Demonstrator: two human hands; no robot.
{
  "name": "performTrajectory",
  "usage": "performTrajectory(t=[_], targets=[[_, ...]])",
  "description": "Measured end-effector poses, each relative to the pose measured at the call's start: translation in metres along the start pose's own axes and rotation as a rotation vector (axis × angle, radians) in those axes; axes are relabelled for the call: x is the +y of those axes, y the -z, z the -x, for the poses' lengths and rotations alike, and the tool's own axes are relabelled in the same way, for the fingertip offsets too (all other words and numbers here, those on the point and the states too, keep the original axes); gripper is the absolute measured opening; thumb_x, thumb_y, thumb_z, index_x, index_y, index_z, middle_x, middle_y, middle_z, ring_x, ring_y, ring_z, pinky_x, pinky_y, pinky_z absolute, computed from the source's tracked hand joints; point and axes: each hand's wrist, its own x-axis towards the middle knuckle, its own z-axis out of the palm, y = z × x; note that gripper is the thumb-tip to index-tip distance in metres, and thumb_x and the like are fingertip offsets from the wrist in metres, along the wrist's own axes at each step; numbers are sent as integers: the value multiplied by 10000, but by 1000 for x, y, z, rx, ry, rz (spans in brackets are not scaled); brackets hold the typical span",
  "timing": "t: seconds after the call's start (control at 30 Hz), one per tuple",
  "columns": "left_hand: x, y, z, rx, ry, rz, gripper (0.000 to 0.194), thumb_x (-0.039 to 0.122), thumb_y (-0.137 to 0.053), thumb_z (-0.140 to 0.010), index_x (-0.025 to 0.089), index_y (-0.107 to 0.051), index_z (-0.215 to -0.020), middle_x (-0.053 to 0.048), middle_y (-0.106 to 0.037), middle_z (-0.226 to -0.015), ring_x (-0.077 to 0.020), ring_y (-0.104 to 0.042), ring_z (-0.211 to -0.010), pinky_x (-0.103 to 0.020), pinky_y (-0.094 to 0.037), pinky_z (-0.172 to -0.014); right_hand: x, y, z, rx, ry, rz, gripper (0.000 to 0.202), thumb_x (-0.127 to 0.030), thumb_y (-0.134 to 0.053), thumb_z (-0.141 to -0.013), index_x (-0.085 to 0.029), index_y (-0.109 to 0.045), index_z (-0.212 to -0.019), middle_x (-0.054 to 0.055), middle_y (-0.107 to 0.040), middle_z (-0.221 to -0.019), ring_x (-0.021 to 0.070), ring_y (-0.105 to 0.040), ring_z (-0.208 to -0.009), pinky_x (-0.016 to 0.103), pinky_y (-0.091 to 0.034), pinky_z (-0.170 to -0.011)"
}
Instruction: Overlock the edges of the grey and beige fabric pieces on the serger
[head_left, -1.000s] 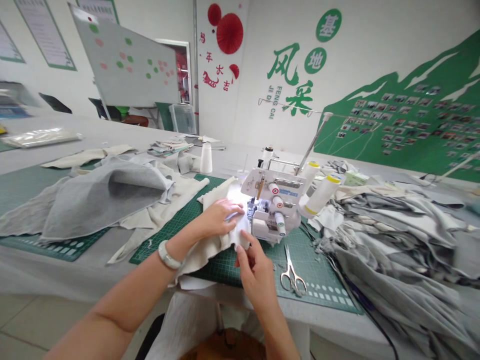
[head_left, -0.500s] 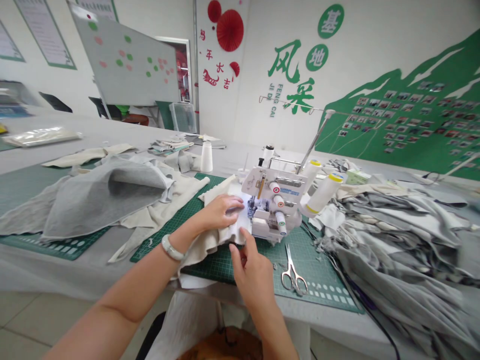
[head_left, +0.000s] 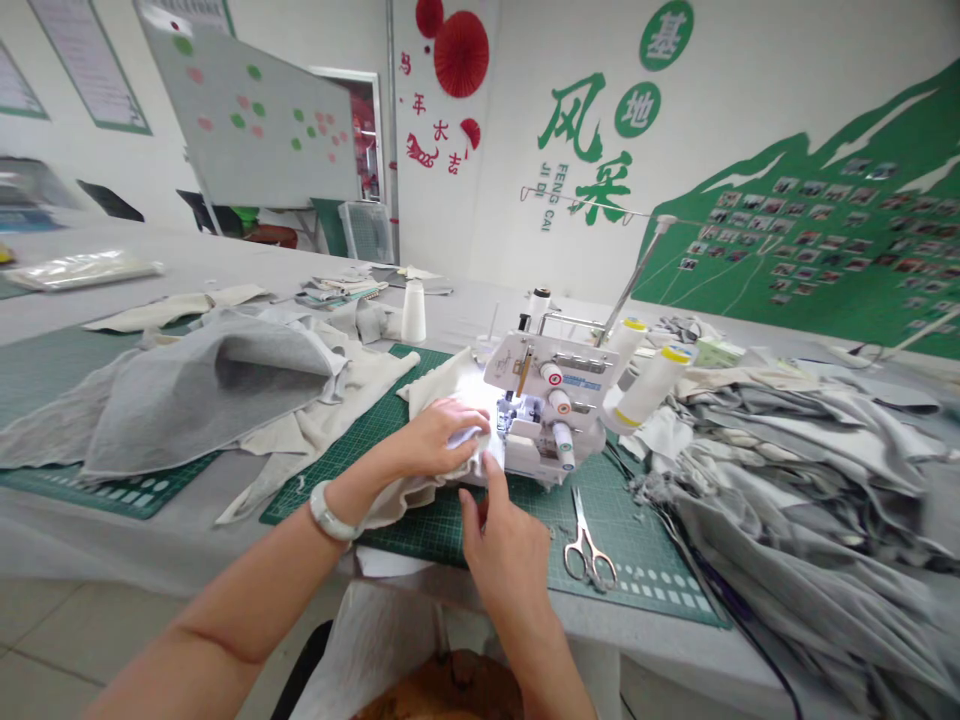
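Observation:
A white overlock sewing machine (head_left: pixel 551 400) stands on the green cutting mat with its lamp lit over the needle area. Cream ribbed fabric (head_left: pixel 439 385) lies at its left side, under the light, and its gathered edge hangs toward me. My left hand (head_left: pixel 439 440) is closed on a fold of this fabric just left of the presser foot. Close to the machine's front, my right hand (head_left: pixel 510 545) touches the fabric's edge with a stretched index finger. Its thumb stands apart and the other fingers are curled; nothing is visibly held there.
Small scissors (head_left: pixel 589 550) lie on the cutting mat (head_left: pixel 645 575) right of my right hand. A large heap of grey fabric (head_left: pixel 810 480) covers the table's right side. Grey and cream pieces (head_left: pixel 217 390) lie at left. A white thread cone (head_left: pixel 413 312) stands behind the mat.
My left hand has moved slightly nearer the machine's front and bunched the fabric under its fingers. My right hand stays almost in place, its index finger still at the fabric's edge.

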Motion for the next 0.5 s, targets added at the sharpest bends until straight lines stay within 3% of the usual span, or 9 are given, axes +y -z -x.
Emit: performTrajectory(t=[0.5], targets=[[-17, 4, -7, -21, -18, 22, 306, 123, -557, -785, 159, -709, -1047, -101, -665, -1188, -219, -608, -1105, -353, -426, -1018, -3, 4, -1, -102, -58, 52, 502, -283, -546, -947, -186, -386, -1413, 31, -753, -750, 200, -711, -607, 237, -300, -475]])
